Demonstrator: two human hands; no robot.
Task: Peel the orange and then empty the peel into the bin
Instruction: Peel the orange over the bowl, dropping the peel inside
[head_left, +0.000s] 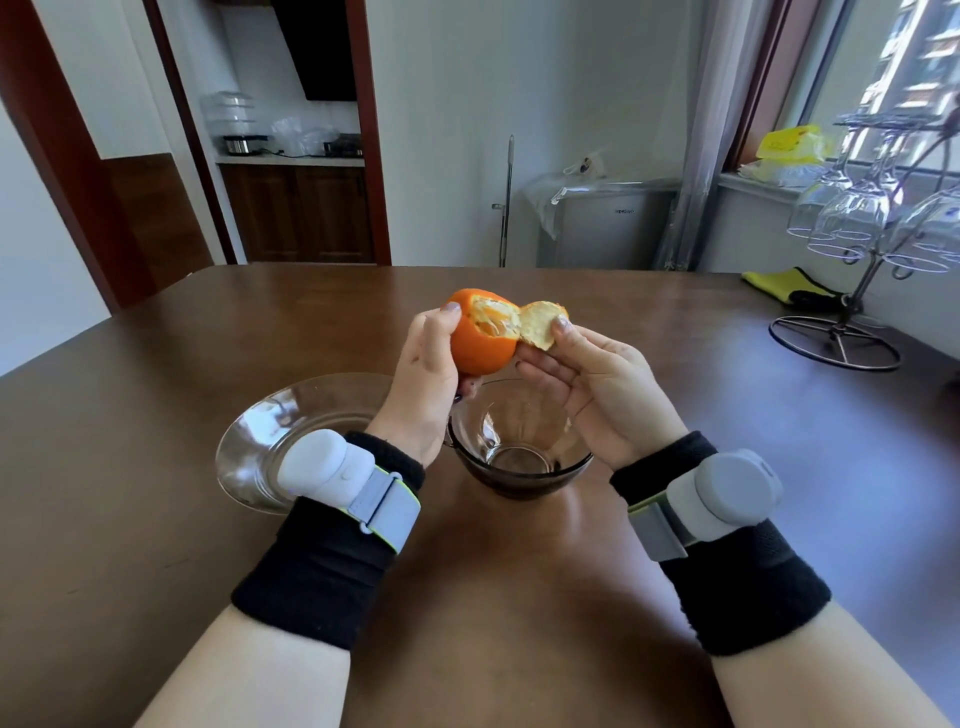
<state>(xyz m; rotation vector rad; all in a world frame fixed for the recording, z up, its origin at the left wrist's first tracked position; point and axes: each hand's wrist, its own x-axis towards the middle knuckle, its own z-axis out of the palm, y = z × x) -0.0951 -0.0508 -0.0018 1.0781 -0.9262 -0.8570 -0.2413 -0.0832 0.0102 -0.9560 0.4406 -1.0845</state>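
- Forearms: both enter from the 6 o'clock edge, each in a black sleeve with a grey strapped device at the wrist, left device, right device.
- Table: brown, glossy surface; it fills the lower half of the view.
- Dark glass bowl: stands on the table at centre, directly under the hands; nothing visible inside.
- Clear glass dish: stands at 9 o'clock of the dark bowl, just beside it; partly covered by the left wrist.
- Left hand: closed around the orange, thumb on its top edge, fingers wrapped behind and under it.
- Orange: held in the air above the dark bowl, clear of the table. Rind is torn open at the top; pale segments show in the opening.
- Right hand: at 3 o'clock of the orange, pinching a peel flap between thumb and fingers. White pith faces the camera.
- Peel flap: touches the orange at the torn edge; whether it remains attached cannot be told.
- Glass rack: metal stand at 2 o'clock on the table's far side, stemmed glasses hanging upside down.
- Yellow cloth: lies just behind the rack base.
- Far wall: doorway to a kitchen counter at 11 o'clock; window at 1 o'clock.
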